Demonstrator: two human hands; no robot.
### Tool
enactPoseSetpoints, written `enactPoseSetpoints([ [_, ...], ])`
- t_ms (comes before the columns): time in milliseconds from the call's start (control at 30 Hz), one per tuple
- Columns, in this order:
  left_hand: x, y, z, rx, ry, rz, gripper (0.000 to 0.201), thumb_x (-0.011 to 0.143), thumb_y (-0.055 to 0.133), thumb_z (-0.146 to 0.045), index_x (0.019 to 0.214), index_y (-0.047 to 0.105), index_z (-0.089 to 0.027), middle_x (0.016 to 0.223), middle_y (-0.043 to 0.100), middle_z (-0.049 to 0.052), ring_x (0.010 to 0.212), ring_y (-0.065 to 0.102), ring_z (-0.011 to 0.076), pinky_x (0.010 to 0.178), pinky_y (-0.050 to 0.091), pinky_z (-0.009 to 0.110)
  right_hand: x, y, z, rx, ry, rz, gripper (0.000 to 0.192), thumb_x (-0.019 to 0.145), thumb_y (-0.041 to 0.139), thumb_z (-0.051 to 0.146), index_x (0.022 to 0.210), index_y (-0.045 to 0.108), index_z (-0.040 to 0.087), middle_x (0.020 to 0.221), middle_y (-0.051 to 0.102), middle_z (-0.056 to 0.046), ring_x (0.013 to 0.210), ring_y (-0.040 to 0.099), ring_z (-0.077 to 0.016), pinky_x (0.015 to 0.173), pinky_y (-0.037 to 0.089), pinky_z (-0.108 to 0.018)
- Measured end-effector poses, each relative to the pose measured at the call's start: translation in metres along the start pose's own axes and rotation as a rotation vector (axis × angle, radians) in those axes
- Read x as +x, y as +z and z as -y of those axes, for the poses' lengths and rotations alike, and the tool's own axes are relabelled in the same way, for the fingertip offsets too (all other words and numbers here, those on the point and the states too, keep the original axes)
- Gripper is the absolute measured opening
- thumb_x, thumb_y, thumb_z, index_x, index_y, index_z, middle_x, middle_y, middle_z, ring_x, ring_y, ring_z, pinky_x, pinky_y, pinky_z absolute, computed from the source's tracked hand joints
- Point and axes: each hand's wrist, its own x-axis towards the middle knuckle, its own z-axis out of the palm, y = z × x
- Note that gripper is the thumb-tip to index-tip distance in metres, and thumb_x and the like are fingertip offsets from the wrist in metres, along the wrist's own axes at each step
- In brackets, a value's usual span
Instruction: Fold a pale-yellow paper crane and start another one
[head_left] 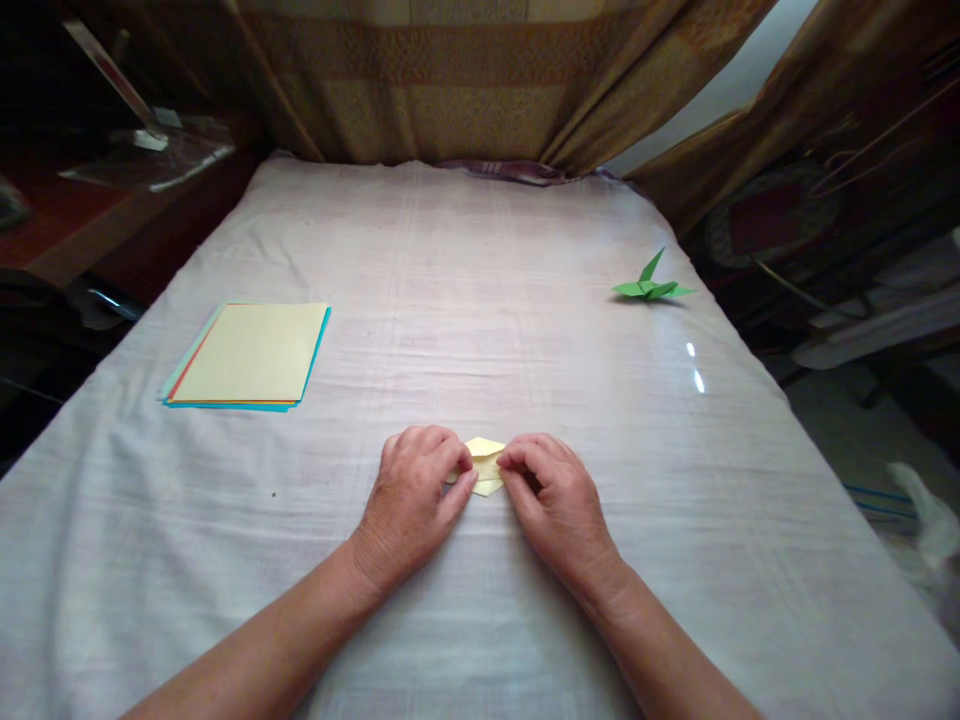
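Note:
A small folded piece of pale yellow origami paper [486,468] lies on the cloth-covered table, between my two hands. My left hand [420,490] pinches its left end between thumb and fingers. At the right end, the fingertips of my right hand [559,500] are closed on the paper. Raised folds show along its middle, with a pointed flap at the top and another at the bottom. Both of its ends are hidden under my fingers.
A stack of square coloured paper [251,352], pale yellow on top, lies to the left. A green folded paper crane [651,288] stands at the far right of the white tablecloth [450,250]. Brown curtains [420,80] hang behind the table.

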Motion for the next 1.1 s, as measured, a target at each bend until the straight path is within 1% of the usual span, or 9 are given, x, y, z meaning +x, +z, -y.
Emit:
enactPoseSetpoints([
  [100, 0.0, 0.0, 0.0, -0.003, 0.006, -0.009, 0.003, 0.088, 0.058, -0.023, 0.085, 0.058, -0.023, 0.092, 0.063, 0.002, 0.09, 0.053, 0.0208, 0.082, 0.037, 0.036, -0.001, 0.001, 0.001, -0.018, 0.002, -0.003, 0.012, 0.086, 0.052, 0.015, 0.081, 0.06, 0.023, 0.084, 0.065, -0.003, 0.082, 0.057, -0.0193, 0.078, 0.042, -0.032],
  [200, 0.0, 0.001, 0.0, 0.003, 0.013, -0.029, 0.004, 0.09, 0.057, -0.025, 0.088, 0.056, -0.022, 0.091, 0.063, 0.002, 0.09, 0.054, 0.0212, 0.082, 0.037, 0.036, -0.001, 0.005, 0.005, -0.105, 0.021, -0.025, 0.003, 0.084, 0.059, 0.021, 0.082, 0.057, 0.023, 0.083, 0.062, -0.003, 0.08, 0.055, -0.0202, 0.076, 0.04, -0.033],
  [333, -0.001, 0.002, 0.001, 0.007, 0.029, -0.055, 0.007, 0.09, 0.058, -0.027, 0.092, 0.054, -0.021, 0.092, 0.063, 0.002, 0.089, 0.054, 0.0214, 0.082, 0.038, 0.036, -0.001, 0.008, 0.009, -0.174, 0.04, -0.046, 0.01, 0.082, 0.063, 0.025, 0.08, 0.053, 0.023, 0.081, 0.059, -0.002, 0.078, 0.053, -0.0202, 0.073, 0.037, -0.033],
  [533, -0.002, 0.003, 0.004, -0.021, 0.051, -0.068, 0.017, 0.087, 0.058, -0.019, 0.103, 0.055, -0.022, 0.101, 0.065, 0.003, 0.096, 0.056, 0.0224, 0.086, 0.039, 0.037, 0.0, 0.002, 0.004, -0.03, 0.026, -0.003, 0.012, 0.084, 0.055, 0.014, 0.076, 0.051, 0.023, 0.076, 0.058, 0.0, 0.076, 0.053, -0.018, 0.073, 0.038, -0.031],
  [867, -0.005, -0.002, 0.012, -0.053, 0.075, -0.023, 0.02, 0.088, 0.053, -0.015, 0.106, 0.058, -0.021, 0.103, 0.066, 0.004, 0.098, 0.057, 0.0215, 0.088, 0.042, 0.037, -0.003, -0.003, -0.008, 0.061, -0.037, 0.032, 0.016, 0.086, 0.048, 0.01, 0.08, 0.057, 0.022, 0.083, 0.062, -0.003, 0.083, 0.056, -0.0191, 0.079, 0.044, -0.031],
  [933, -0.005, -0.002, 0.013, -0.059, 0.103, -0.031, 0.017, 0.09, 0.053, -0.016, 0.105, 0.059, -0.021, 0.102, 0.066, 0.004, 0.097, 0.058, 0.0209, 0.087, 0.042, 0.036, -0.003, -0.003, -0.011, 0.112, -0.065, 0.01, 0.018, 0.086, 0.047, 0.009, 0.081, 0.058, 0.022, 0.085, 0.063, -0.003, 0.085, 0.058, -0.0187, 0.08, 0.046, -0.031],
  [1000, -0.005, -0.003, 0.015, -0.043, 0.145, -0.036, 0.016, 0.091, 0.053, -0.017, 0.105, 0.061, -0.021, 0.102, 0.066, 0.004, 0.096, 0.058, 0.0205, 0.086, 0.043, 0.036, -0.002, -0.003, -0.015, 0.161, -0.08, -0.062, 0.021, 0.086, 0.044, 0.008, 0.083, 0.059, 0.023, 0.085, 0.064, -0.003, 0.085, 0.059, -0.0182, 0.08, 0.047, -0.03],
  [1033, -0.006, -0.002, 0.016, -0.021, 0.174, -0.039, 0.019, 0.092, 0.052, -0.017, 0.107, 0.062, -0.022, 0.103, 0.066, 0.004, 0.097, 0.058, 0.0204, 0.086, 0.043, 0.036, -0.002, -0.004, -0.018, 0.159, -0.075, -0.113, 0.023, 0.086, 0.042, 0.009, 0.085, 0.06, 0.023, 0.085, 0.064, -0.003, 0.085, 0.059, -0.0183, 0.08, 0.048, -0.031],
  [1100, -0.006, -0.002, 0.016, 0.045, 0.233, -0.048, 0.025, 0.092, 0.051, -0.015, 0.112, 0.063, -0.024, 0.106, 0.066, 0.004, 0.098, 0.058, 0.0206, 0.087, 0.043, 0.036, -0.001, -0.006, -0.022, 0.062, -0.049, -0.189, 0.024, 0.085, 0.042, 0.01, 0.09, 0.062, 0.022, 0.09, 0.066, -0.005, 0.089, 0.06, -0.0197, 0.083, 0.047, -0.033],
])
